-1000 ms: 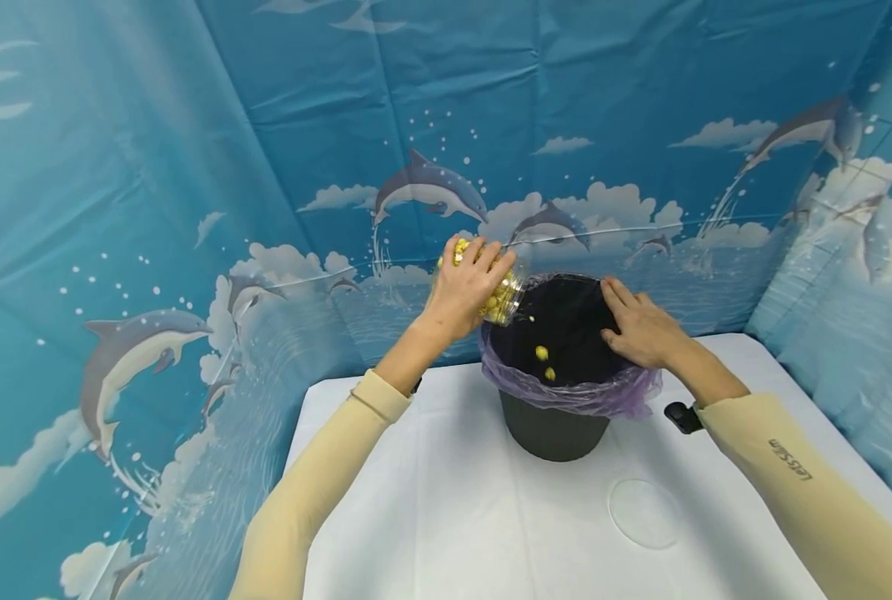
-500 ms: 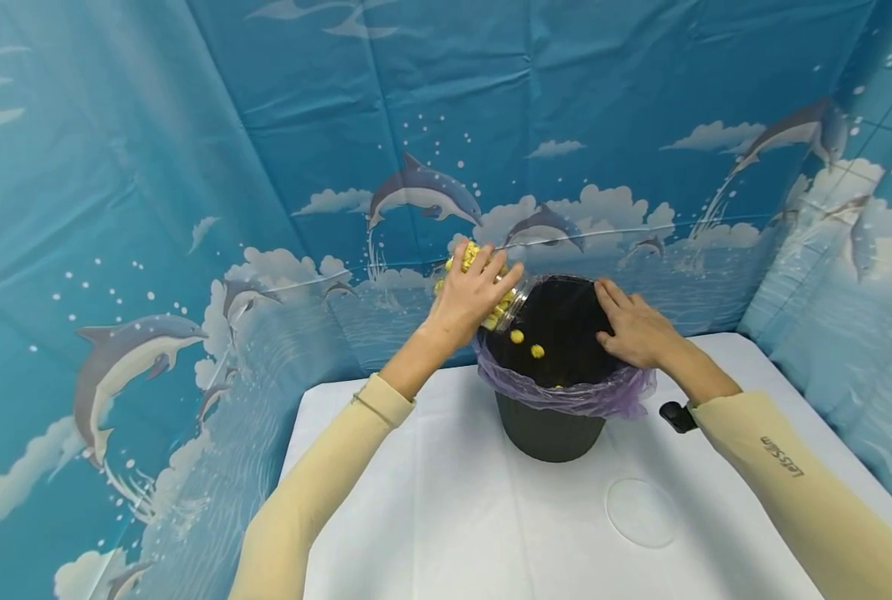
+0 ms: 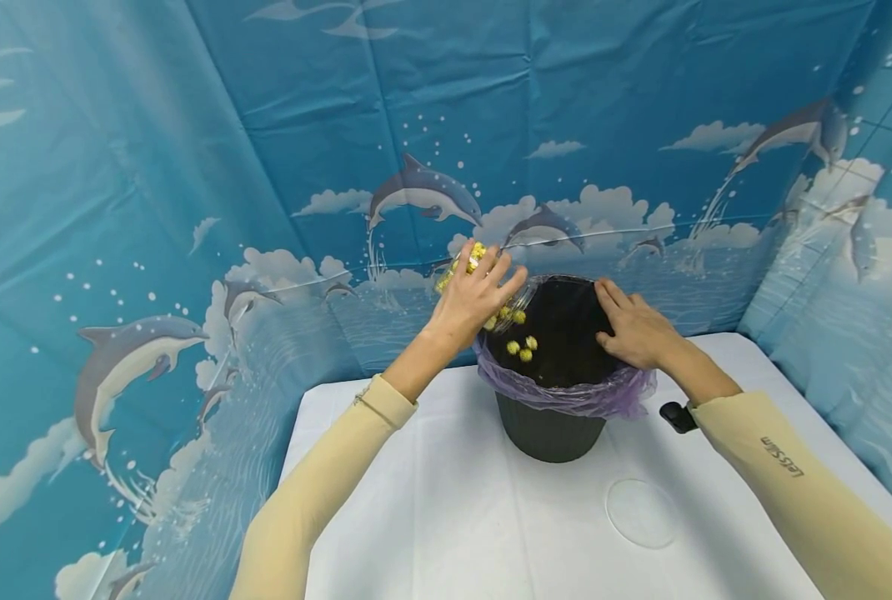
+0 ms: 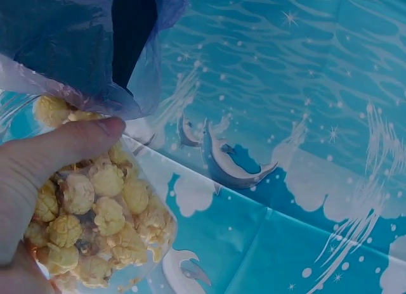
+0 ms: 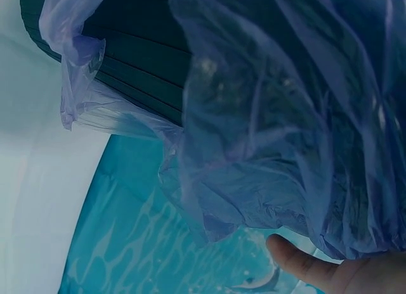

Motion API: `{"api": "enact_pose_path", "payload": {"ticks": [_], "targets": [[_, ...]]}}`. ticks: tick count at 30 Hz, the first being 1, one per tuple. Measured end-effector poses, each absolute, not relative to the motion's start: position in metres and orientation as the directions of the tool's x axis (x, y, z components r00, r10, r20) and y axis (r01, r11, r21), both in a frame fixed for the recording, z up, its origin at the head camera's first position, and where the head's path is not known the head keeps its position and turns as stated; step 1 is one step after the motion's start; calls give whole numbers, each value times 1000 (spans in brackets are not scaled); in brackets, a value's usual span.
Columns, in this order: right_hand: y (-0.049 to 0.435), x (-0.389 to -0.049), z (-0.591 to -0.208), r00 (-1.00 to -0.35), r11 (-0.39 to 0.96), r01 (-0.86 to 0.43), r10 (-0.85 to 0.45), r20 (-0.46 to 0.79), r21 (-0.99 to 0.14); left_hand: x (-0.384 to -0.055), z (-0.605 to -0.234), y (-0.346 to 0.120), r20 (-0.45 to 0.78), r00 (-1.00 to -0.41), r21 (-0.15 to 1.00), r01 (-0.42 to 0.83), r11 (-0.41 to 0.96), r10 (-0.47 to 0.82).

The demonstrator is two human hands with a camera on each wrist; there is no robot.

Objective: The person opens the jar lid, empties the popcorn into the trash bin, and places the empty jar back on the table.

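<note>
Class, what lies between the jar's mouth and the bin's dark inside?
Head view: falling popcorn pieces, loose in the air between jar and bin.

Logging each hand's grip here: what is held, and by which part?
Left hand grips the tilted popcorn jar round its body. Right hand rests on the bin rim over the liner.

A staged recording booth: dolphin-print blue sheeting (image 3: 416, 125) walls in a white-covered table (image 3: 453, 500).
</note>
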State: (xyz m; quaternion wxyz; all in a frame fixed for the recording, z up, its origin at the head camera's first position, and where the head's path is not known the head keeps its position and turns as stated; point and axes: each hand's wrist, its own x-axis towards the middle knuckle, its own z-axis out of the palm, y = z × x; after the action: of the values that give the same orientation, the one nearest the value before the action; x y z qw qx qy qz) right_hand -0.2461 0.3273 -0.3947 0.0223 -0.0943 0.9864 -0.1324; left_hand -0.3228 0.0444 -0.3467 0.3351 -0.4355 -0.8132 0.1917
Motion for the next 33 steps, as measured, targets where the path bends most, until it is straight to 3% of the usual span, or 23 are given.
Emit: {"api": "enact_pose_path", "payload": {"ticks": [14,23,33], "targets": [[328,-246,-396,-981,952,-186,-195,-12,-243,-324,-353,46,455,-293,-648,539,538,841],[327,-246,-397,-982,954,-184,-191,-8,-237,-319,-353,45,406,-327,-652,551,521,854],[325,-245,-396,-983,957,-182,-185,8,-228,-321,-348,46,434,-308,-651,542,531,847]]}}
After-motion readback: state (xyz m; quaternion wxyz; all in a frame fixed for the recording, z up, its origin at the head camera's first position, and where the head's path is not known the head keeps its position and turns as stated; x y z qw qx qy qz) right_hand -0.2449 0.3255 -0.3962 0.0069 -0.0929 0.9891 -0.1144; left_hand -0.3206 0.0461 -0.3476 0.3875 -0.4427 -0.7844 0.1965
